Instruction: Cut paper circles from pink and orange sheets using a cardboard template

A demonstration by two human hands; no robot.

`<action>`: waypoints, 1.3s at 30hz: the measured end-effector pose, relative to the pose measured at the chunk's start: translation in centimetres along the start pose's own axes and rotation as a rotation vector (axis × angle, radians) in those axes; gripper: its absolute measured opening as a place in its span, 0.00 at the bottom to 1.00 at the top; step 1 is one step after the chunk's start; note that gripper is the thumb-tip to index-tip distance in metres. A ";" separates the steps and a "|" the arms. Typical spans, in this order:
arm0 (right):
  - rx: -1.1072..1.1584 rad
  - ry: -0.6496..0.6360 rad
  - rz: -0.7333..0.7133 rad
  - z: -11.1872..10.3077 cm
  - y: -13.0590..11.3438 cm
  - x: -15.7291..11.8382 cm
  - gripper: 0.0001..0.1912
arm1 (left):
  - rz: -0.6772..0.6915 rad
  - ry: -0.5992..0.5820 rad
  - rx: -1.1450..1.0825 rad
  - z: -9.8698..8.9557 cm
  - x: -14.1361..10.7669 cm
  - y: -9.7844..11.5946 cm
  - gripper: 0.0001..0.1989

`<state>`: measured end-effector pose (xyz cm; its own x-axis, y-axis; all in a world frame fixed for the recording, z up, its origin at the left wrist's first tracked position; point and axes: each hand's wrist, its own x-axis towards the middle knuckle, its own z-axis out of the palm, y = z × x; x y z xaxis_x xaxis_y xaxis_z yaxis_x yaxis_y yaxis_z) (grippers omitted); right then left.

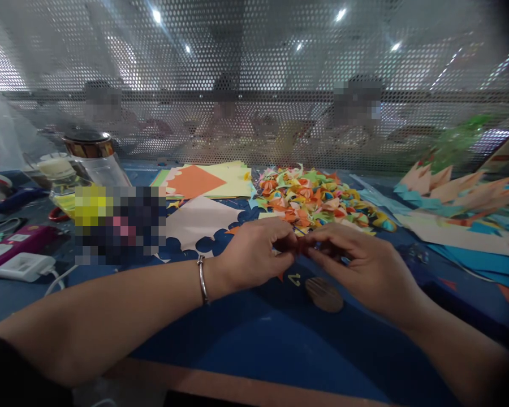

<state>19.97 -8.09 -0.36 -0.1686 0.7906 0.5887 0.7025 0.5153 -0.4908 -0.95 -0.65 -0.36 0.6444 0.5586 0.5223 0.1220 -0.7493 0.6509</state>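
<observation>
Pinching a small orange paper piece between both hands, left hand and right hand closed on it, centre of blue mat. Folding step, likely mid-crease; next calls for firm pressing. Folded pile at 12 o'clock.

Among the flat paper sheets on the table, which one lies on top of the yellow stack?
The orange sheet, turned like a diamond, lies on the yellow stack. The pale pink sheet lies nearer, on the blue mat.
</observation>
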 end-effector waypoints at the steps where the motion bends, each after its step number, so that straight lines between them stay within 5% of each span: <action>1: -0.003 0.000 0.001 0.0 0.0 0.0 0.06 | -0.013 -0.001 -0.009 0.0 0.0 0.1 0.04; 9: -0.016 0.003 0.019 0.0 -0.1 0.1 0.08 | -0.124 0.012 -0.129 0.1 0.2 0.4 0.08; 18: -0.003 0.017 0.000 0.1 0.0 0.0 0.05 | -0.080 0.023 -0.150 0.0 0.3 0.2 0.06; 31: -0.011 -0.016 -0.029 0.1 0.1 0.0 0.07 | -0.489 -0.053 -0.631 0.4 1.0 -0.1 0.04; 39: -0.015 -0.016 -0.054 0.1 -0.1 0.2 0.07 | -0.545 -0.053 -0.736 0.3 1.2 0.3 0.05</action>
<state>19.79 -7.97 -0.30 -0.2176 0.7671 0.6035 0.7023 0.5524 -0.4490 0.09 -0.31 0.24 0.6746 0.7378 0.0255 -0.0807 0.0394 0.9960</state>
